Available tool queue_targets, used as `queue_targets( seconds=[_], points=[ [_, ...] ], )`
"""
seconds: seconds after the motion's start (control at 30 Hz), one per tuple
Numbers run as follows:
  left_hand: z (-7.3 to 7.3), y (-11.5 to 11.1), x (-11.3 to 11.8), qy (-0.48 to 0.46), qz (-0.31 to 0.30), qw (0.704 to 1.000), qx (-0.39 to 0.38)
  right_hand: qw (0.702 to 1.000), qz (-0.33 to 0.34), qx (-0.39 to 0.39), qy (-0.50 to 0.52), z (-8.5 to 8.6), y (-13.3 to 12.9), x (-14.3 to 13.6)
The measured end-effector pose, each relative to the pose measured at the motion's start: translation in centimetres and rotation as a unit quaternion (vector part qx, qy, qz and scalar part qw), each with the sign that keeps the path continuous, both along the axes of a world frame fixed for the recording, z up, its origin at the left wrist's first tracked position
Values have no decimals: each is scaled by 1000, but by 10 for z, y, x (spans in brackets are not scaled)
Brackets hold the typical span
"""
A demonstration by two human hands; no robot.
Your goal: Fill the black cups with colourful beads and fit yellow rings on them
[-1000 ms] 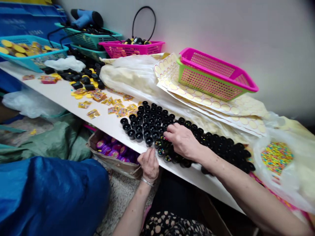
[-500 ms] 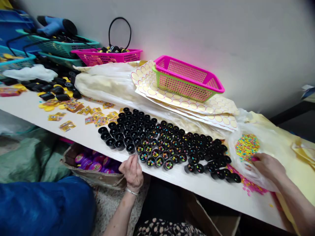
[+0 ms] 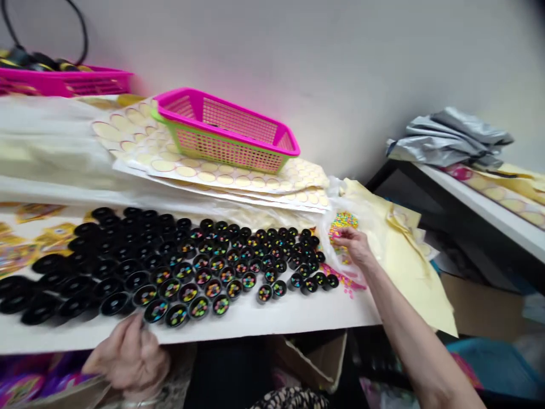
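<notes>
Rows of small black cups (image 3: 200, 307) stand on the white table (image 3: 272, 312); many on the middle and right hold coloured candies, while those at the left look bare inside. My left hand (image 3: 131, 355) is closed at the table's front edge, its fingertips beside the nearest cups; what it pinches, if anything, is too small to name. My right hand (image 3: 355, 244) reaches to the clear plastic bag (image 3: 374, 227) of small colourful candies (image 3: 346, 219). Its fingers are pressed together around something pink at the candies' edge. Pink pieces (image 3: 349, 284) lie under and beside the bag.
Pink and green baskets (image 3: 230, 128) sit nested on sheets of round stickers (image 3: 255, 190) behind the cups. Another pink basket (image 3: 97, 82) is at the back left. An open cardboard box (image 3: 315, 363) stands below the table. At the right, silver plastic (image 3: 455, 136) lies on another table.
The view has swung to the right, so the cups and baskets appear further left and the side table with silver plastic shows. My right hand remains at the candy bag, my left near the front cups.
</notes>
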State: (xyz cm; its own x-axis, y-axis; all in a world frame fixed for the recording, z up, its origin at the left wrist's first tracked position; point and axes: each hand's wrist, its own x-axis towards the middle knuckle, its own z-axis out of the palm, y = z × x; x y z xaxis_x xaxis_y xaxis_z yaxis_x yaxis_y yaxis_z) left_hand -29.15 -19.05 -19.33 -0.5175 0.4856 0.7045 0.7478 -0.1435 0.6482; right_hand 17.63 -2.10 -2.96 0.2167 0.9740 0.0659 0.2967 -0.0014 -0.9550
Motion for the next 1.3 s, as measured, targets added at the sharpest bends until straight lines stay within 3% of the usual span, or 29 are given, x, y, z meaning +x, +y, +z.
queue_targets(
  seconds=[0.17, 0.37, 0.43, 0.53, 0.7, 0.83, 0.97, 1.1, 1.3],
  points=[
    [21, 4, 5, 169, 60, 982, 65, 1000, 0, -3, -16, 3, -1, 0],
    [40, -1, 18, 168, 93, 980, 59, 999, -9, -1, -36, 19, -9, -4],
    [42, -6, 20, 158, 72, 984, 31, 1000, 1, 5, -14, 26, -10, -17],
    [45, -12, 21, 157, 55, 986, 13, 997, 67, 17, 35, 38, -12, -62],
    [45, -17, 20, 167, 42, 985, 12, 958, 280, -20, 56, 57, -26, -186],
    [40, -19, 19, 167, 32, 985, 3, 916, 400, -13, -6, 50, -18, -267],
    [38, -20, 19, 160, 36, 986, -3, 887, 443, 57, -114, 36, 7, -312],
    [40, -21, 20, 167, 37, 985, 0, 812, 463, 169, -311, 33, 22, -335],
    [43, -20, 20, 175, 36, 984, 3, 641, 469, 209, -571, 55, 15, -357]
  ],
)
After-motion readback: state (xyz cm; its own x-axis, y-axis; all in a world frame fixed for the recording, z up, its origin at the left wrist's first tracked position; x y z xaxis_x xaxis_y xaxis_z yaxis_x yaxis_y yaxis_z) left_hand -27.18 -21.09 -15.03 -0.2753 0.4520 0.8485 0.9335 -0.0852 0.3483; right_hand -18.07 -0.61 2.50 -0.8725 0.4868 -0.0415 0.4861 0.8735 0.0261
